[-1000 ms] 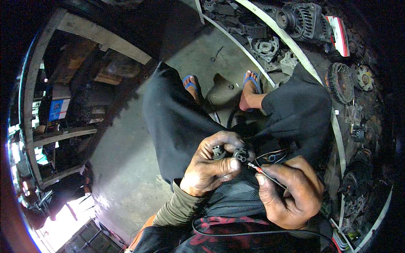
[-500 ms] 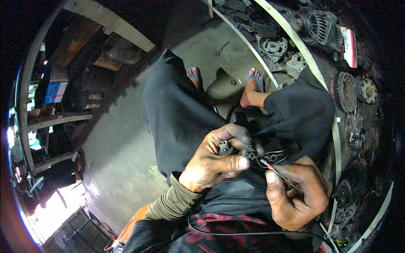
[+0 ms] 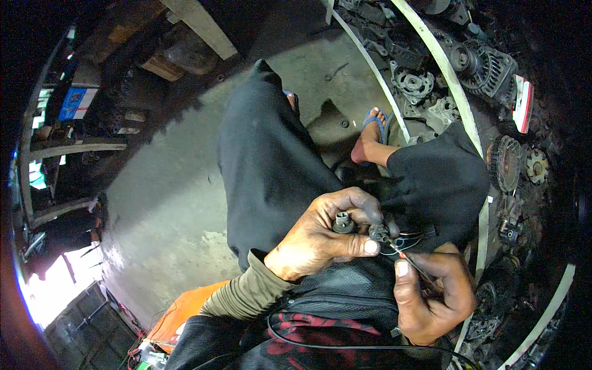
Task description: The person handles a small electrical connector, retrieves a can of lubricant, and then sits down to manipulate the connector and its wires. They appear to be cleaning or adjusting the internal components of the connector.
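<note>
My left hand (image 3: 317, 237) is closed, and its thumb and fingertips pinch a small black wire connector (image 3: 379, 234) with holes in its face. A second grey-black connector (image 3: 343, 222) shows in the crook of the same hand. My right hand (image 3: 435, 296) pinches a thin wire (image 3: 402, 254) with a red section near its end. The wire's bare tip is at the face of the pinched connector; how far it goes in, if at all, is too small to tell. Several loose thin wires (image 3: 410, 236) stick out just beyond my hands, over the dark cloth on my lap.
A black mesh bag (image 3: 345, 290) rests against my body, with a black cable (image 3: 345, 346) across it. To the right, behind pale curved strips (image 3: 453, 80), lie alternator parts (image 3: 484, 71). Shelving (image 3: 80, 145) stands left of the concrete floor (image 3: 166, 191). Something orange (image 3: 185, 311) lies lower left.
The wire in my right hand has come up to the connector's face; before, its tip was a little apart. Both hands keep their grip. The whole view has shifted slightly.
</note>
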`<state>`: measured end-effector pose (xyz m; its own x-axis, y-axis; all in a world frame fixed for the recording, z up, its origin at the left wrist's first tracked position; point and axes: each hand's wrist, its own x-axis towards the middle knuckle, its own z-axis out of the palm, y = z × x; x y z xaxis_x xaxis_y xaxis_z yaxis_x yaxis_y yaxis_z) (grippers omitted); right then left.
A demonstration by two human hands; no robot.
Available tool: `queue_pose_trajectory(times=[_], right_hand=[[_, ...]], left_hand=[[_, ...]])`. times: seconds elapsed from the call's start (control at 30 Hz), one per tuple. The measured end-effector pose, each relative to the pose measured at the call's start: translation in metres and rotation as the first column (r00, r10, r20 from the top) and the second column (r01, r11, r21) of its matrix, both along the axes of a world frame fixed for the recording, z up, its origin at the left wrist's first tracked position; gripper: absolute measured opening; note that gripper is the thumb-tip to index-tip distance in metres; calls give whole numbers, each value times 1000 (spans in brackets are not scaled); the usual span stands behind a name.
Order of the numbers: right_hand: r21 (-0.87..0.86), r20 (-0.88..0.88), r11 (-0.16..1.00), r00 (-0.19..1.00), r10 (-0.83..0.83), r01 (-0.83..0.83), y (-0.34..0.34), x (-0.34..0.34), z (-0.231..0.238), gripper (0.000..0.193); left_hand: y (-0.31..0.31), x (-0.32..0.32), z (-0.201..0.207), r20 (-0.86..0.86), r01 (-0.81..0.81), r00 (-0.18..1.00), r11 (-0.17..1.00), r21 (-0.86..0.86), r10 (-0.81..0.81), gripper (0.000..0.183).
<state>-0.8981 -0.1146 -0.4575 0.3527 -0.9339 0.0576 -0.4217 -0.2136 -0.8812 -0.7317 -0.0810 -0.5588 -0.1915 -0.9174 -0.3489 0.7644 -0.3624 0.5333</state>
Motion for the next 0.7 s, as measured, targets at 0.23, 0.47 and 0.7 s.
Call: queue_pose_trajectory(times=[0.23, 0.47, 0.7], right_hand=[[219, 83, 975, 995, -64, 44, -5, 4, -8, 18], [787, 381, 617, 804, -456, -23, -17, 2, -19, 18], [612, 267, 789, 925, -269, 53, -13, -1, -15, 17]], left_hand=[[-2, 10, 4, 339, 8, 939, 983, -181, 55, 35], [1, 16, 11, 436, 12, 896, 978, -208, 81, 37], [2, 18, 12, 522, 14, 848, 981, -195, 92, 38]])
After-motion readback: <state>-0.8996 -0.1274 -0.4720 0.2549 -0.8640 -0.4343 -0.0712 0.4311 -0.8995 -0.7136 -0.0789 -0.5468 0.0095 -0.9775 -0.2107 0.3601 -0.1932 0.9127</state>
